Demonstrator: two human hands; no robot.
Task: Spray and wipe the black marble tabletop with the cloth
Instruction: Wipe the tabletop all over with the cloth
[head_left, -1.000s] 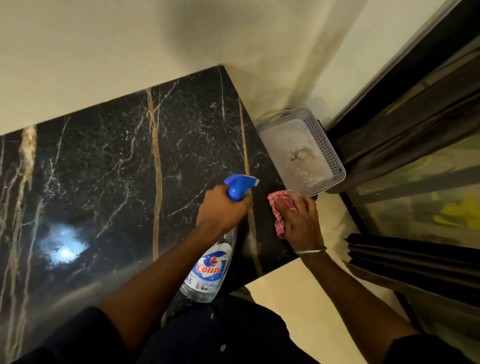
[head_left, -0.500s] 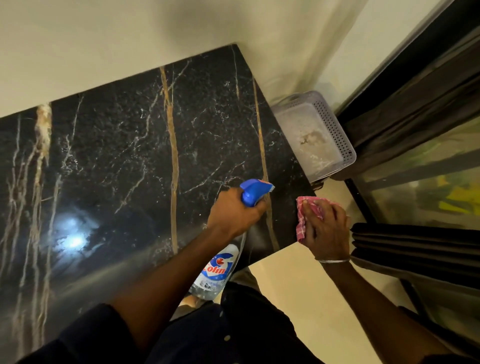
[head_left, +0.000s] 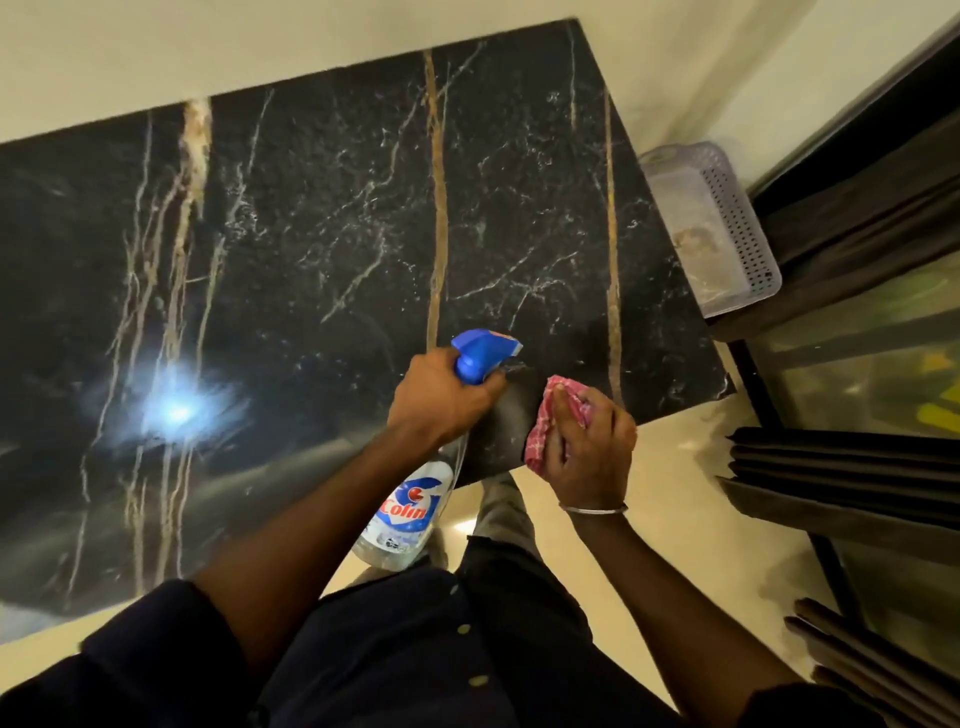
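Observation:
The black marble tabletop (head_left: 322, 249) with white and gold veins fills the upper left and middle, set against a cream wall. My left hand (head_left: 441, 397) grips the neck of a clear spray bottle (head_left: 410, 514) with a blue trigger head, whose nozzle points right over the tabletop's near right part. My right hand (head_left: 587, 452) holds a bunched red-checked cloth (head_left: 543, 434) at the tabletop's near edge, just right of the bottle. A metal bangle circles that wrist.
A grey perforated plastic basket (head_left: 737, 223) sits on the floor beyond the table's right end. Dark curtains and a glass door (head_left: 872, 353) stand at the right. Cream floor tiles (head_left: 670, 525) lie below. A lamp's glare (head_left: 179, 413) reflects on the marble.
The view has shifted, showing more of the tabletop to the left. Both hands have kept their hold and drawn toward the near edge; the cloth has moved off the right corner to beside the bottle.

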